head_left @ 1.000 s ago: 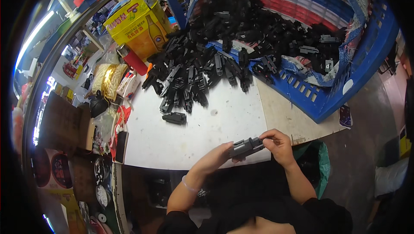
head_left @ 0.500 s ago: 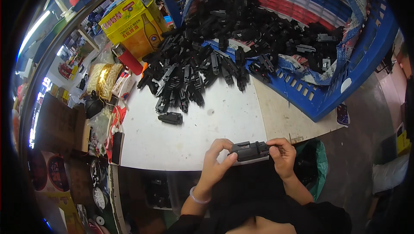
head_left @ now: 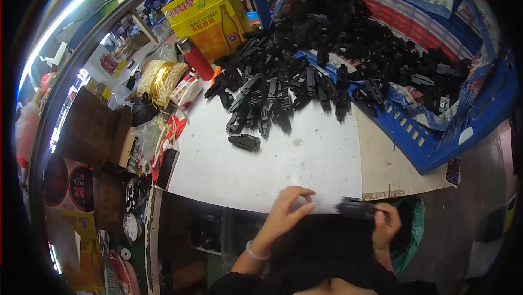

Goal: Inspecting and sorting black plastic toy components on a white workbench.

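Evidently gripping a black oblong plastic part (head_left: 355,208) by one end in the right hand (head_left: 385,223), nothing in the left hand (head_left: 287,209); probably light, stiff, best held mid-body.

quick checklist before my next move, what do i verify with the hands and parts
1. Right hand holds the black part: ok, at one end.
2. Left hand supports the part too: not ok, it is empty and apart from it.
3. Fine details of the held part readable: cannot tell, blurred.
4. Loose part clear of the pile: ok, a gap shows on the white tabletop.
5. Green bag contents: cannot tell, too dark.
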